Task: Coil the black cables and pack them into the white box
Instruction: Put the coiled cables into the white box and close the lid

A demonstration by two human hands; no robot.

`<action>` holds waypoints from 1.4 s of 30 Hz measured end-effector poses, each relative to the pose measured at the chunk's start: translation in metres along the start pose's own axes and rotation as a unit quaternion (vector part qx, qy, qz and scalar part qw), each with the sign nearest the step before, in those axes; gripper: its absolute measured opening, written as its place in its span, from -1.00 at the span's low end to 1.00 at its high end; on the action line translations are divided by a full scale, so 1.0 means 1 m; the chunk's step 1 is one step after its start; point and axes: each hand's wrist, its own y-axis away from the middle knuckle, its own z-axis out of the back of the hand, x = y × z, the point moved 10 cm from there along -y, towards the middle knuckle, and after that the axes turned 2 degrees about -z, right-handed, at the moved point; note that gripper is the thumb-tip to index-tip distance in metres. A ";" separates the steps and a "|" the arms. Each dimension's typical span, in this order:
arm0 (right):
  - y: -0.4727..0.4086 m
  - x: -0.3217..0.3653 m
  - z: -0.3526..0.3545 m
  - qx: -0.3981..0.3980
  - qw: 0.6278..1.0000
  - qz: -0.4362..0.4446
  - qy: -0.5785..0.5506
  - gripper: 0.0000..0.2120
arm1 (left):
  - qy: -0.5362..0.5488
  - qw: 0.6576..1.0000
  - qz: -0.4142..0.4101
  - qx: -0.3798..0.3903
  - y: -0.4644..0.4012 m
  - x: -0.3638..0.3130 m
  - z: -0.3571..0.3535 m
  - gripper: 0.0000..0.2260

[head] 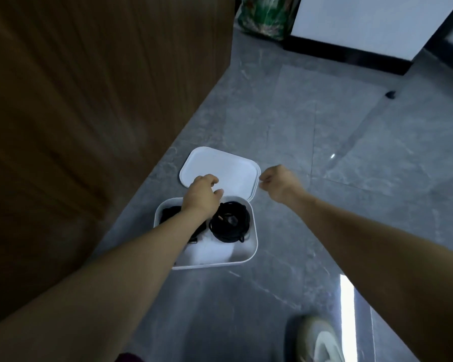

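A white box (253, 246), smooth plastic with rounded corners, is seen open on a glossy grey marbled tile floor (324, 126), with two black cables packed inside. A neatly wound round coil (229, 222) lies just below the fingers of the left hand (200, 195); a second black cable bundle (169, 214) is partly hidden under the left wrist and forearm. The left hand is held over the far rim of the box, its fingers (217, 193) curled downward towards the near edge of the flat, rounded-rectangle white lid (225, 168), which lies beyond the fingertips; whether the lid is actually touched cannot be told. The right hand (279, 182) is held just beside the lid's right edge, its fingers curled inward and blurred, with nothing visibly gripped. A dark wood-grain panel (89, 100) is seen left of the left hand. A pale sneaker (318, 340) is seen on the tiles, well apart from both hands.
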 end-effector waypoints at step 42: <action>-0.121 0.006 -0.026 0.074 0.962 0.262 -0.026 -0.68 | -0.129 0.964 -0.170 -0.156 -0.120 -0.070 -0.023 -0.87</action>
